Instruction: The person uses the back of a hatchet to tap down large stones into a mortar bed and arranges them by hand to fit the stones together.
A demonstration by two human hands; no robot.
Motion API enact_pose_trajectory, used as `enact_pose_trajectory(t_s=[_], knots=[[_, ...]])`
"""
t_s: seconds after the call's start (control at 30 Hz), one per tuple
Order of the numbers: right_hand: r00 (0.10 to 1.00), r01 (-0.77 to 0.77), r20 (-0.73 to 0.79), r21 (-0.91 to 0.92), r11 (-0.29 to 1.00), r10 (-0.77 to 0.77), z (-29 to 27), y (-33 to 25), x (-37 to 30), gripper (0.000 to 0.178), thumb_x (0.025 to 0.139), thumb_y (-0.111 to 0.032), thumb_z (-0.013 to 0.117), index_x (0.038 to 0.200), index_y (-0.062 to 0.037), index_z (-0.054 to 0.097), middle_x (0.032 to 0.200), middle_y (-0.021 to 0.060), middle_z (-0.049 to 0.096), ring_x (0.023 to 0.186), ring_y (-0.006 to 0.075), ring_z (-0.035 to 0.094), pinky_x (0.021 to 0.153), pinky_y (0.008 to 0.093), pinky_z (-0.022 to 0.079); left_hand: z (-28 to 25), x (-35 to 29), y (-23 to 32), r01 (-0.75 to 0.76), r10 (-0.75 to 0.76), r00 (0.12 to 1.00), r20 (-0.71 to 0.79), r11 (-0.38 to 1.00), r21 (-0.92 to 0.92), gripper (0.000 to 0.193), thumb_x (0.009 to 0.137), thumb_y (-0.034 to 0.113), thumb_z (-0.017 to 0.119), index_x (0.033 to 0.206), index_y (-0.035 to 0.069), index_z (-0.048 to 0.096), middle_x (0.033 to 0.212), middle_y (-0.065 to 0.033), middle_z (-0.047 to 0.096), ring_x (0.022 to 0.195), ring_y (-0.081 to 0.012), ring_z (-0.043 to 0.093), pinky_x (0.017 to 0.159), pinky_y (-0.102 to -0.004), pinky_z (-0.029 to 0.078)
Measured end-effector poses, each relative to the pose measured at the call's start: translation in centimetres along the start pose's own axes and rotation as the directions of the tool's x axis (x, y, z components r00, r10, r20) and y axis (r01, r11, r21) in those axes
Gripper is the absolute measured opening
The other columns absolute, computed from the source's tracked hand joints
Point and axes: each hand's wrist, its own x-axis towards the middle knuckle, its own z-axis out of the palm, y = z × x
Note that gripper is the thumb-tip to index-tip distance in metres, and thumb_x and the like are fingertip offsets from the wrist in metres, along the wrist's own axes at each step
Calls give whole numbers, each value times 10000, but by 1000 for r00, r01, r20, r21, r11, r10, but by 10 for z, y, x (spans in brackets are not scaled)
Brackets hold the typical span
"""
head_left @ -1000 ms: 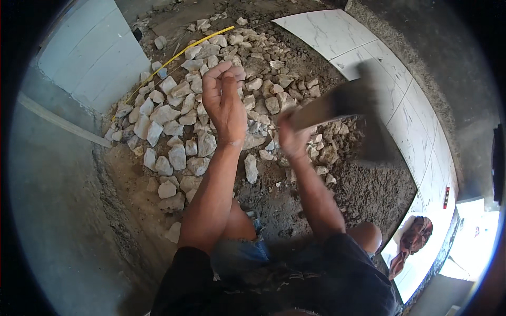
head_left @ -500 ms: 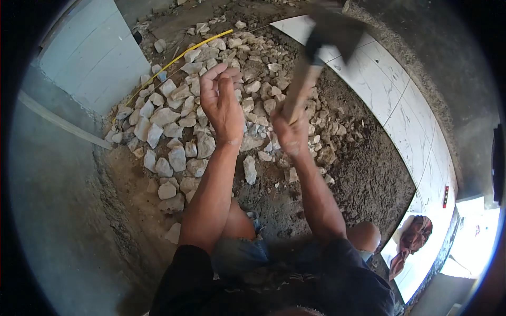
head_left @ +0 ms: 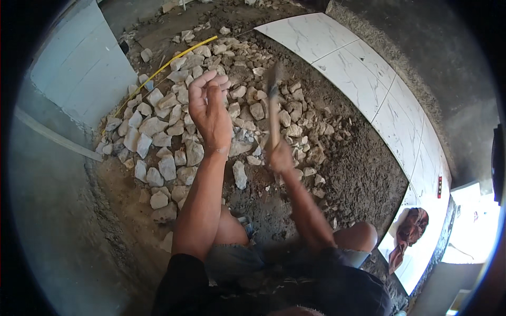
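Note:
My right hand (head_left: 281, 157) is wrapped round the wooden handle of a hammer (head_left: 274, 117). Its dark head, smeared by motion, is over the far part of a pile of broken stones (head_left: 153, 126). To the left, my left hand (head_left: 211, 113) is raised above the same pile with the fingers loosely bent and apart; I see nothing in it. A single pale stone (head_left: 240, 175) lies on the dirt between my forearms.
White marbled floor tiles (head_left: 363, 79) curve along the right, bordering damp dark soil (head_left: 363, 174). A brownish cloth (head_left: 411, 229) and a small red-and-black object (head_left: 439, 187) rest on them. A yellow strip (head_left: 184, 52) crosses the pile's far left, near a pale blue-grey panel (head_left: 84, 68).
The hammer has swung down from high on the right to over the stones, and my right hand has dropped slightly. My left hand keeps its raised pose. The whole view has shifted a little.

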Motion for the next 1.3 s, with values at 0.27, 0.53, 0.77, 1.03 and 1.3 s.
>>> enact_pose_trajectory(t_s=[0.27, 0.53, 0.77, 1.03, 1.3], knots=[[856, 439, -462, 413, 798, -232, -134, -130, 120, 117, 825, -92, 540, 730, -24, 546, 622, 33, 558, 507, 127, 502, 435, 344, 402, 15, 4, -5, 18, -16, 999, 44, 999, -45, 195, 944, 117, 471, 1092, 1, 526, 960, -105, 631, 889, -177, 613, 797, -301, 470], [768, -567, 577, 410, 714, 279, -3, 137, -34, 210, 843, -238, 551, 856, -36, 604, 665, 103, 595, 582, 226, 598, 509, 337, 472, 20, 0, -11, 63, -60, 995, 75, 997, -44, 209, 943, 98, 445, 1110, -3, 519, 980, -114, 621, 891, -179, 603, 829, -304, 479], [998, -41, 58, 312, 949, 24, -90, -74, 79, 255, 814, -319, 524, 866, -72, 483, 643, 33, 527, 509, 123, 507, 415, 285, 444, 18, 11, -21, 65, -65, 997, 29, 998, -12, 208, 950, 125, 455, 1102, 1, 524, 991, -110, 633, 893, -166, 602, 803, -291, 470], [885, 375, -372, 215, 902, -280, -59, -90, 159, 137, 817, -155, 578, 854, -23, 577, 715, 165, 602, 669, 301, 606, 620, 391, 488, 10, 18, -21, 26, -25, 1000, 18, 999, -31, 210, 950, 135, 464, 1098, -3, 522, 965, -88, 616, 871, -161, 601, 775, -280, 469], [462, -887, 574, 278, 369, 676, 40, 85, -37, 206, 839, -228, 556, 691, -86, 567, 572, 5, 494, 454, 136, 454, 399, 301, 302, -1, 6, -4, 89, -89, 995, 41, 996, 4, 210, 946, 118, 452, 1094, -12, 523, 962, -98, 609, 872, -154, 575, 808, -305, 468]])
